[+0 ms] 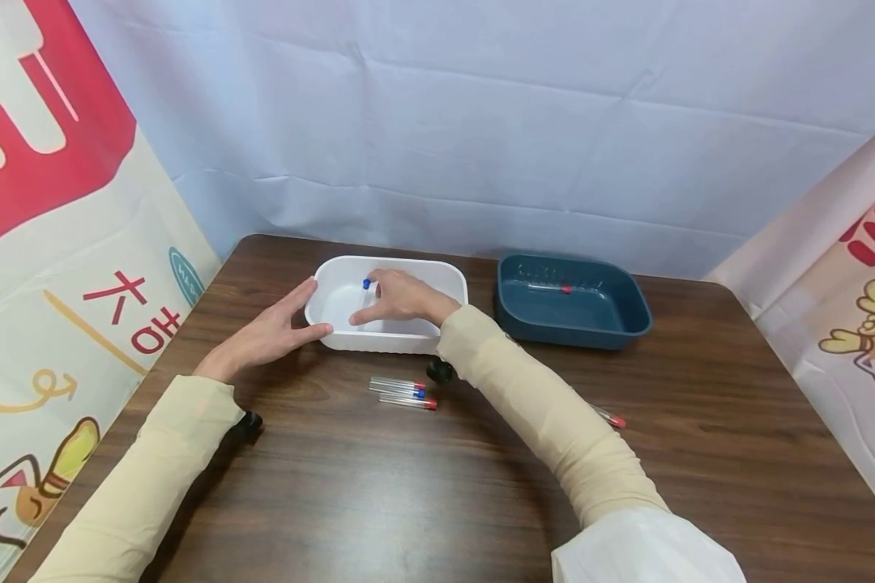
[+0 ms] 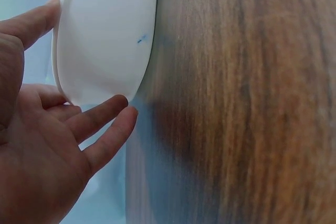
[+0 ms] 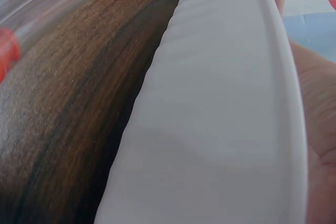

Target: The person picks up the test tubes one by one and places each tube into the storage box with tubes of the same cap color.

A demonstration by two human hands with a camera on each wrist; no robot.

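The left hand (image 1: 266,330), fingers spread, should steady the white bin (image 1: 375,342) while the right hand (image 1: 406,295), thumb and fingers parted, lets the blue-capped tube (image 1: 366,284) inside it settle without a flick.

Wood-grain table (image 1: 379,526), dark brown, with rounded far corners. Behind it hangs a pale bluish-white cloth (image 1: 481,129), marked by horizontal creases. Printed panels flank the table: the left panel (image 1: 14,300) bears red areas, lettering and a cartoon animal; the right panel (image 1: 802,300) shows a similar figure. Soft glare lightens the tabletop's near middle.
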